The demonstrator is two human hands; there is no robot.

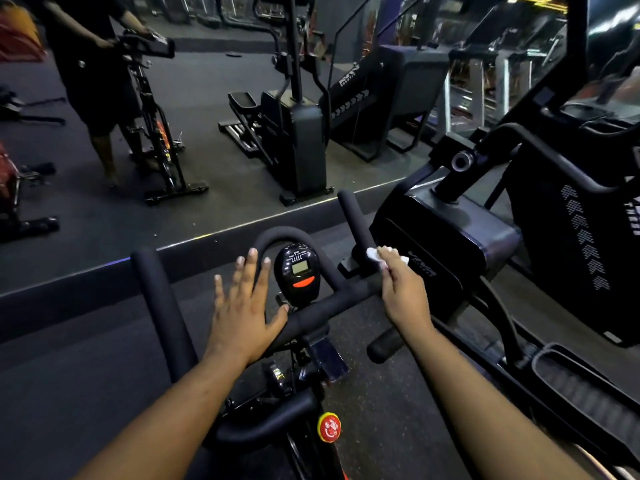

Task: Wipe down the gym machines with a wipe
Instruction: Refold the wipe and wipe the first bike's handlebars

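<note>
**Ana:** While the right hand point(403, 289) pinches the white wipe point(375, 254) against the right horn of the handlebar point(332, 306), where is the other hand?

**Ben:** The left hand point(242, 306) is spread flat, fingers straight, its palm on the crossbar just left of the console point(300, 271). It grips nothing. The wipe is bunched small under the right fingertips, where the upright right grip meets the bend.

**Ana:** What could go wrong from here?

**Ben:** I judge the wipe is the weak point. It is a small crumpled wad, so a long stroke up the grip may leave strips untouched, or it may slip from the pinch and fall to the floor point(381, 410). The left thumb also sits near the console, so a lean could press its orange button point(304, 282).

**Ana:** And the surfaces?

**Ben:** The handlebar looks like matte black foam padding, round in section, with two straight horns and an arched loop on the far side. Foam would drag on a damp wipe. The console is a glossy black oval shell with a small grey screen. Nearer, a red and yellow knob point(329, 427) sits on the frame, hard and shiny.

**Ana:** Anything else around?

**Ben:** A mirror point(207, 116) on the far side reflects a person at a bike, and a big dark machine point(450, 244) stands to the right.
</note>
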